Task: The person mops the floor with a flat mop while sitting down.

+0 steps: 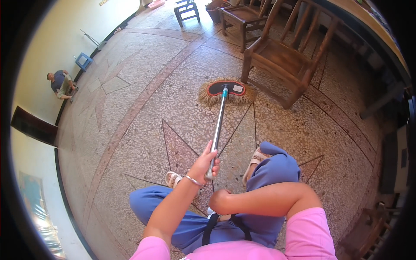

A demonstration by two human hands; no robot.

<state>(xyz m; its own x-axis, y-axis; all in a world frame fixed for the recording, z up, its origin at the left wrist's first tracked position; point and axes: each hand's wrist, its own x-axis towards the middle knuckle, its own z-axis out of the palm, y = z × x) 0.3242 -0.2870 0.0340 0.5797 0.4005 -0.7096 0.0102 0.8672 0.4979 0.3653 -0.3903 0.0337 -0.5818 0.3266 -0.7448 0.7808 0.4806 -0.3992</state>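
Note:
My left hand (209, 162), with a silver bangle at its wrist, grips the metal handle (219, 125) of a mop near its lower end. The mop head (209, 99) rests on the floor, tan and shaggy, with a dark red-edged plate and a white sticker on top. A teal collar (224, 93) joins handle and head. My right hand (220, 201) is curled in front of my lap, close to black straps (209, 229) and a small white object (210, 213). Its fingers are mostly hidden, so I cannot tell whether it holds anything.
A wooden chair (282, 58) stands just right of the mop head, another chair (243, 19) behind it. The speckled terrazzo floor (182, 97) carries inlaid star lines. A person (60, 83) sits by the left wall near a blue stool (83, 61). A dark bin (214, 14) stands farther back.

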